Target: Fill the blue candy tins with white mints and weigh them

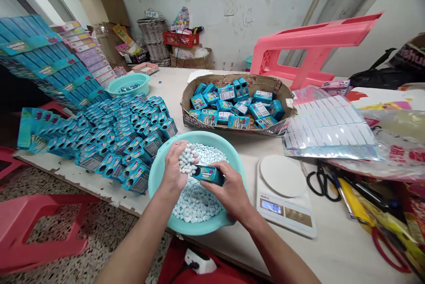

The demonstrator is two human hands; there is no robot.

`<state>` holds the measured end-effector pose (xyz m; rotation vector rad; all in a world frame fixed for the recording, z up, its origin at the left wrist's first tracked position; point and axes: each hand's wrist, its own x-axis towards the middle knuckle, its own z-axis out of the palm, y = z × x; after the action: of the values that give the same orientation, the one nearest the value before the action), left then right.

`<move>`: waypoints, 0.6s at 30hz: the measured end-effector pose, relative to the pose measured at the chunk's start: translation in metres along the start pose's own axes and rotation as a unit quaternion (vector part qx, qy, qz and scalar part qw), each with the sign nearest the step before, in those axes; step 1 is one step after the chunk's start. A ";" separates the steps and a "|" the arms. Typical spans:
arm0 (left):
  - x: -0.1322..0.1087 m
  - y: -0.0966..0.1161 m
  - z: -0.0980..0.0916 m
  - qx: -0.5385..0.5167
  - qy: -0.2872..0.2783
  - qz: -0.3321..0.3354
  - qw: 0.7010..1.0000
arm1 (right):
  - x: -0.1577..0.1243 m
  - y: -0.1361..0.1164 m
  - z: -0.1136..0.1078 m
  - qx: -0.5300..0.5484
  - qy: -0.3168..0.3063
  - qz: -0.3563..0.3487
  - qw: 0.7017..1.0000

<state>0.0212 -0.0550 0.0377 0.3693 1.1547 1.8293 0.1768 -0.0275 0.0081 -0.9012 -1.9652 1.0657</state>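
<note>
Over a turquoise basin [236,155] of small pale candies [197,204], my left hand [174,166] is cupped around a heap of the same candies. My right hand [232,189] grips a small blue candy box [208,174], tilted on its side. The box's end meets the candies in my left palm; whether any are inside is hidden. Left of the basin, many similar blue boxes [136,178] stand in packed rows with round holes in their tops. Behind the basin, a cut-down cardboard carton [239,131] holds a jumble of blue boxes.
A white digital scale [285,195] lies right of the basin, its display showing zero. Black scissors [323,182], a yellow cutter [357,202] and plastic packaging [332,129] lie farther right. Stacked display boxes [43,63] rise at left, near a smaller basin [142,81]. Pink stools [40,231] flank the table.
</note>
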 end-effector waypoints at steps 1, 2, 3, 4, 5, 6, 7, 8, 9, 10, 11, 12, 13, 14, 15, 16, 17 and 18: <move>0.002 -0.001 0.004 -0.017 0.007 0.005 1.000 | 0.000 -0.002 0.001 -0.004 -0.007 -0.007 1.000; 0.003 -0.003 0.006 -0.025 0.012 0.012 1.000 | 0.001 -0.003 0.002 -0.007 -0.008 -0.011 1.000; 0.004 -0.004 0.008 -0.027 0.018 0.022 0.999 | 0.002 -0.004 0.002 -0.011 -0.003 -0.010 1.000; 0.005 -0.004 0.010 -0.025 0.021 0.030 0.999 | 0.002 -0.005 0.002 -0.016 0.003 -0.008 1.000; 0.006 -0.004 0.011 -0.021 0.023 0.036 0.999 | 0.003 -0.005 0.002 -0.021 0.006 -0.006 1.000; 0.006 -0.004 0.012 -0.014 0.025 0.038 0.999 | 0.004 -0.005 0.002 -0.024 0.005 -0.007 1.000; 0.006 -0.003 0.014 -0.006 0.030 0.036 0.999 | 0.004 -0.005 0.002 -0.026 0.001 -0.011 1.000; 0.006 -0.003 0.015 0.001 0.034 0.030 0.999 | 0.005 -0.004 0.002 -0.025 -0.004 -0.015 1.000; 0.006 -0.003 0.016 0.008 0.036 0.025 0.999 | 0.005 -0.004 0.003 -0.021 -0.010 -0.018 1.000; 0.006 -0.003 0.016 0.015 0.036 0.021 0.999 | 0.005 -0.003 0.003 -0.017 -0.012 -0.018 1.000; 0.006 -0.004 0.017 0.019 0.033 0.021 0.999 | 0.005 -0.002 0.003 -0.013 -0.008 -0.016 1.000; 0.006 -0.004 0.017 0.022 0.029 0.022 0.999 | 0.006 -0.002 0.003 -0.010 -0.001 -0.012 1.000; 0.006 -0.005 0.017 0.023 0.024 0.026 0.999 | 0.006 -0.001 0.002 -0.007 0.009 -0.009 1.000; 0.006 -0.006 0.018 0.023 0.018 0.033 0.999 | 0.006 -0.001 0.002 -0.004 0.017 -0.008 1.000; 0.006 -0.006 0.018 0.023 0.013 0.043 0.999 | 0.006 -0.001 0.002 -0.001 0.023 -0.009 1.000; 0.005 -0.006 0.018 0.021 0.009 0.053 0.998 | 0.007 -0.001 0.003 0.003 0.027 -0.011 1.000; 0.005 -0.006 0.018 0.018 0.007 0.061 0.998 | 0.007 -0.002 0.003 0.006 0.030 -0.012 0.999; 0.005 -0.005 0.019 0.015 0.008 0.067 0.998 | 0.007 -0.003 0.004 0.010 0.031 -0.015 0.999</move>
<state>0.0330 -0.0397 0.0423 0.4607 1.1951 1.9356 0.1689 -0.0244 0.0107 -0.8822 -1.9090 1.0270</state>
